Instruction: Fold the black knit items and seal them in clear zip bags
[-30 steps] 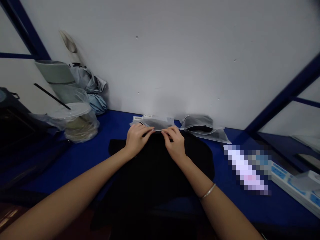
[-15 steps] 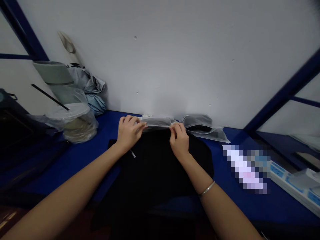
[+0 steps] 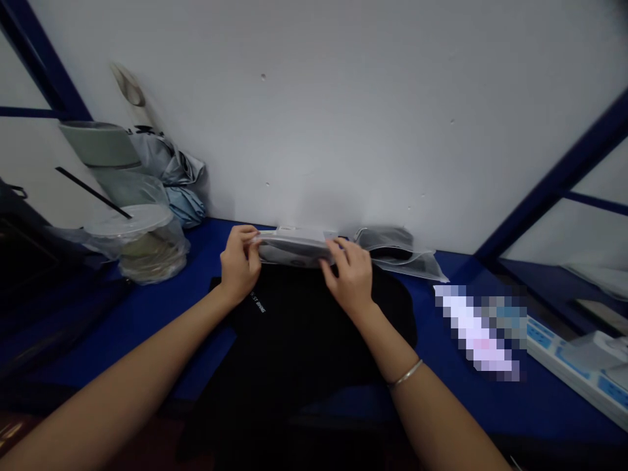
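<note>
A translucent plastic bag (image 3: pixel 294 250) with something dark showing through it is held near the wall. My left hand (image 3: pixel 239 265) grips its left end, thumb in front and fingers behind. At the other end my right hand (image 3: pixel 352 271) has the bag between thumb and fingers, the fingers slightly bent. Under both wrists a black garment (image 3: pixel 314 327) with small white lettering lies spread across the blue table (image 3: pixel 122 340). Just right of my right hand is a second clear bag (image 3: pixel 409 255) with a dark thing inside.
At the left stand a lidded cup (image 3: pixel 152 245) in a plastic bag with a black straw, a pale green container (image 3: pixel 103 147) and a folded umbrella (image 3: pixel 167 160). On the right are a power strip (image 3: pixel 569 360) and a pixelated bright object (image 3: pixel 473 333). A white wall (image 3: pixel 314 118) rises behind.
My left hand has moved left along the bag, and the hands are farther apart. More of the bag's front face shows between them. The garment has hardly moved.
</note>
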Action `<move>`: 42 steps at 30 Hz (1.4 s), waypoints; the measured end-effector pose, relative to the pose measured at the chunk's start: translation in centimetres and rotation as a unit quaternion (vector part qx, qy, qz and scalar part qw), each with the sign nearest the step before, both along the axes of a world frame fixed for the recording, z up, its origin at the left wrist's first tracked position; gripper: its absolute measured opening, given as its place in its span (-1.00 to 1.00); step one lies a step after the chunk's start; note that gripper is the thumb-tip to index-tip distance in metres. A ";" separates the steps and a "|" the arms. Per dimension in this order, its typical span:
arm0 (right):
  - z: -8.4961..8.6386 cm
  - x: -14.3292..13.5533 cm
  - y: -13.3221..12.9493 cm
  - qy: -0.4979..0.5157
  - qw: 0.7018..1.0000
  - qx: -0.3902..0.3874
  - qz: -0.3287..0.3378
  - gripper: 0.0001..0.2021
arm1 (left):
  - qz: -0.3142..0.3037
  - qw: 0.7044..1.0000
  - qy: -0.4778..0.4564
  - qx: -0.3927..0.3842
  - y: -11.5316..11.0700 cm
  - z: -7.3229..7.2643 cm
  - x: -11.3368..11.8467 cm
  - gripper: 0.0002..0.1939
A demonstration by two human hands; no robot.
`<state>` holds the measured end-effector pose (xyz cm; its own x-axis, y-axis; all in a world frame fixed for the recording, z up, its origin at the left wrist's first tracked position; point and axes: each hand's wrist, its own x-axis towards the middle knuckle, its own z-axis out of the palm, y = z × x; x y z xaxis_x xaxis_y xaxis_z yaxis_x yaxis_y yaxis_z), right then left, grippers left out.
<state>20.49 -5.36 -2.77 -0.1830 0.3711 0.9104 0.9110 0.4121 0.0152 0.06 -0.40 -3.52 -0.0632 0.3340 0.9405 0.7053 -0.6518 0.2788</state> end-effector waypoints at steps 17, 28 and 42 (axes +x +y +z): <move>1.6 5.9 0.7 0.054 0.981 0.118 -0.148 -0.71 | -0.098 0.985 0.139 0.018 -1.0 0.1 0.5 -0.87; -2.4 11.8 3.0 0.183 0.929 -0.093 -0.308 -0.51 | -0.181 0.916 0.343 -0.102 -2.9 0.5 1.8 -0.63; 0.2 4.8 1.3 0.055 0.996 -0.065 0.001 -0.83 | -0.430 0.700 0.333 -0.463 -4.7 1.9 2.6 -0.49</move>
